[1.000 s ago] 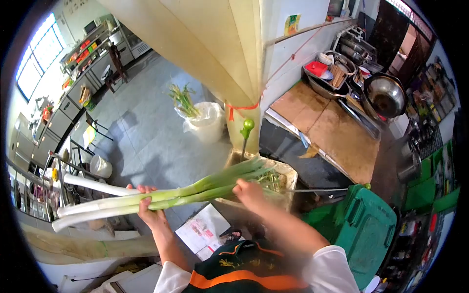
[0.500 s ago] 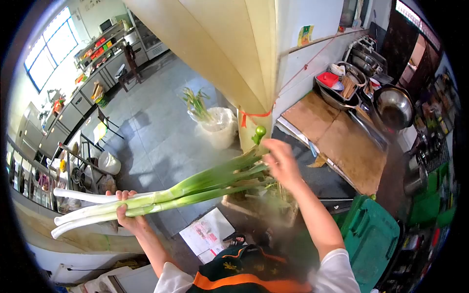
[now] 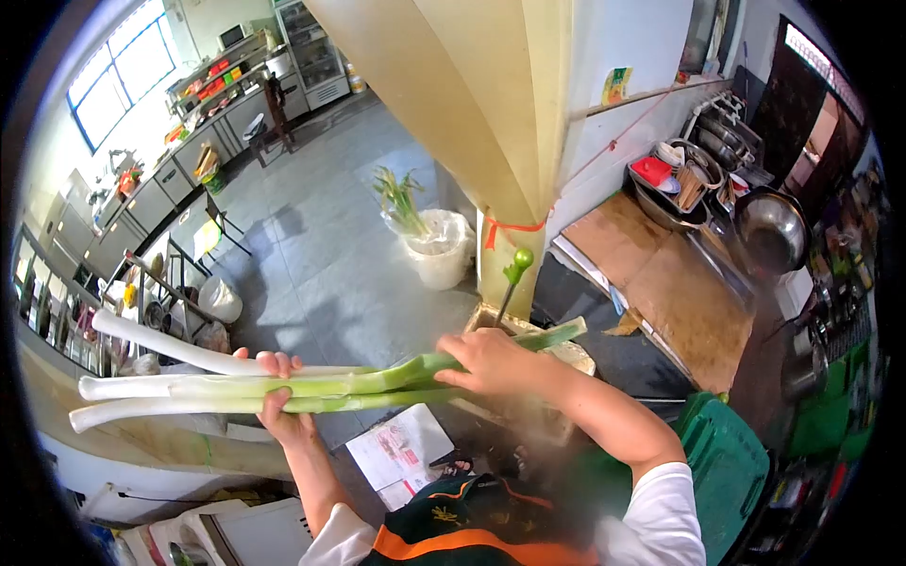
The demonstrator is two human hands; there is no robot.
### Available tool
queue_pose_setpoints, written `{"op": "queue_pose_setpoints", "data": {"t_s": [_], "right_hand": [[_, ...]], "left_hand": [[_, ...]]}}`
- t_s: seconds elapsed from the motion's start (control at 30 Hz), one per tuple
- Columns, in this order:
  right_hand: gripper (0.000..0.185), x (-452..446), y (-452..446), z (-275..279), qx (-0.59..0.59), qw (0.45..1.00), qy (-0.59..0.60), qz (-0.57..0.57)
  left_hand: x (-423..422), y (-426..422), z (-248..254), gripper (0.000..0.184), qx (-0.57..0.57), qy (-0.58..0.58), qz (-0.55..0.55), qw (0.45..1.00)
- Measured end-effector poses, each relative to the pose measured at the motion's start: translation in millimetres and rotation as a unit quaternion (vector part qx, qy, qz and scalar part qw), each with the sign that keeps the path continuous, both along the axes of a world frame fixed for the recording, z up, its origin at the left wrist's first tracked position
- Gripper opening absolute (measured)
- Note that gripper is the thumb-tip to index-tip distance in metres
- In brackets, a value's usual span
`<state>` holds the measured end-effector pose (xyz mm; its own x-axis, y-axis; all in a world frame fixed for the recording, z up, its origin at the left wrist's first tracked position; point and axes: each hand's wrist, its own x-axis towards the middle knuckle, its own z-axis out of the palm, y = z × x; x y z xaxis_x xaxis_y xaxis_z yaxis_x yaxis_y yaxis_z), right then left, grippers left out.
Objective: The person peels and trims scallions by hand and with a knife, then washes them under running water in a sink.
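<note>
Several long leeks (image 3: 226,386), with white stalks to the left and green leaves to the right, lie across the view at chest height. My left hand (image 3: 281,401) is wrapped round their pale middle, the thumb below and the fingertips above. My right hand (image 3: 486,360) is closed round the green leaf part, and one leaf end sticks out beyond it to the right. Below the right hand is a shallow tray (image 3: 566,357), partly hidden by my arm.
A yellowish pillar (image 3: 510,189) with an orange tie rises ahead, a green-knobbed rod (image 3: 516,269) beside it. A lined white bucket (image 3: 442,257) stands left of it. To the right are a cardboard-topped surface (image 3: 694,302) and a green bin (image 3: 722,462).
My right hand, raised off the leaf ends half a second ago, has come down and left onto the leaves. The leeks lie more level, and the view has shifted left.
</note>
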<state>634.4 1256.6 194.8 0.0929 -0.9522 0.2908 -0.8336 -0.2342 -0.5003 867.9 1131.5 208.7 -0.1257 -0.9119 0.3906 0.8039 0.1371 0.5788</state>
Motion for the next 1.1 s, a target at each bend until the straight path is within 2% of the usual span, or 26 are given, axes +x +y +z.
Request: {"op": "queue_pose_setpoints", "data": {"t_s": [0.1,0.13,0.2,0.23,0.27,0.33,0.37,0.4,0.43,0.47,0.5,0.53,0.57,0.6,0.63,0.67,0.7,0.77,0.8,0.83,0.87,0.9,0.97,1.0,1.07,1.1], "right_hand": [[0.020,1,-6,2,0.012,0.994,0.106,0.005],[0.020,4,-5,6,0.012,0.994,0.105,0.004],[0.017,9,-5,16,0.026,0.999,-0.012,-0.034],[0.016,10,-4,14,0.039,0.995,-0.082,-0.036],[0.016,12,-4,13,0.040,0.995,-0.081,-0.040],[0.019,28,-13,13,-0.006,0.962,-0.271,-0.036],[0.019,40,-18,19,-0.004,0.961,-0.274,-0.035],[0.020,52,-22,37,-0.021,0.940,-0.341,-0.009],[0.021,54,-25,48,-0.042,0.913,-0.405,0.015],[0.020,47,-26,51,-0.130,0.919,-0.372,-0.011],[0.019,37,-26,55,-0.215,0.916,-0.335,-0.037],[0.017,19,-14,65,-0.111,0.880,-0.455,-0.082],[0.016,-2,-14,50,-0.231,0.865,-0.431,-0.113],[0.014,-21,5,59,-0.214,0.872,-0.393,-0.197],[0.013,-39,23,55,-0.165,0.856,-0.439,-0.217],[0.019,-66,30,16,-0.199,0.881,-0.301,-0.305],[0.018,-85,43,-15,-0.189,0.887,-0.250,-0.340],[0.017,-107,71,-67,-0.049,0.891,-0.209,-0.400],[0.017,-116,83,-99,-0.049,0.890,-0.209,-0.403],[0.018,-122,96,-132,-0.073,0.898,-0.057,-0.431],[0.019,-125,103,-147,-0.095,0.883,0.096,-0.449],[0.019,-126,104,-143,-0.096,0.881,0.097,-0.453],[0.020,-118,101,-117,-0.112,0.881,-0.153,-0.433],[0.020,-115,98,-105,-0.112,0.881,-0.154,-0.434],[0.018,-115,88,-78,-0.144,0.877,-0.252,-0.384],[0.013,-113,83,-68,-0.138,0.875,-0.263,-0.383]], "left_hand": [[-10,4,-6,0.063,-0.046,-0.101,-0.035,0.993],[-13,2,-12,0.063,-0.047,-0.103,-0.036,0.993],[-21,-4,-24,0.062,-0.112,-0.179,-0.042,0.977],[-24,-5,-25,0.061,-0.109,-0.183,-0.025,0.977],[-30,-4,-26,0.061,-0.108,-0.182,-0.028,0.977],[-42,3,-24,0.063,-0.082,-0.184,-0.022,0.979],[-53,6,-36,0.063,-0.088,-0.197,-0.027,0.976],[-61,9,-49,0.062,-0.106,-0.227,-0.018,0.968],[-72,13,-58,0.061,-0.069,-0.256,0.025,0.964],[-80,17,-67,0.060,-0.030,-0.286,0.065,0.956],[-81,13,-77,0.060,-0.031,-0.288,0.058,0.955],[-77,4,-86,0.060,-0.026,-0.270,0.026,0.962],[-71,-5,-92,0.060,-0.020,-0.249,-0.004,0.968],[-58,-16,-90,0.061,-0.044,-0.241,-0.023,0.969],[-52,-20,-83,0.062,0.017,-0.196,-0.007,0.980],[-41,-26,-74,0.066,0.024,-0.186,0.003,0.982],[-28,-35,-69,0.070,0.029,-0.188,0.012,0.982],[-6,-43,-58,0.071,0.064,-0.097,-0.009,0.993],[3,-44,-52,0.070,0.084,-0.059,-0.021,0.995],[12,-49,-53,0.070,0.085,-0.026,-0.033,0.995],[20,-54,-55,0.070,0.086,0.006,-0.045,0.995],[28,-59,-58,0.069,0.086,0.027,-0.050,0.995],[37,-59,-57,0.066,0.089,0.069,-0.082,0.990],[40,-60,-57,0.065,0.093,0.084,-0.090,0.988],[40,-58,-58,0.065,0.101,0.105,-0.097,0.985],[39,-57,-57,0.064,0.110,0.124,-0.102,0.981]]}}
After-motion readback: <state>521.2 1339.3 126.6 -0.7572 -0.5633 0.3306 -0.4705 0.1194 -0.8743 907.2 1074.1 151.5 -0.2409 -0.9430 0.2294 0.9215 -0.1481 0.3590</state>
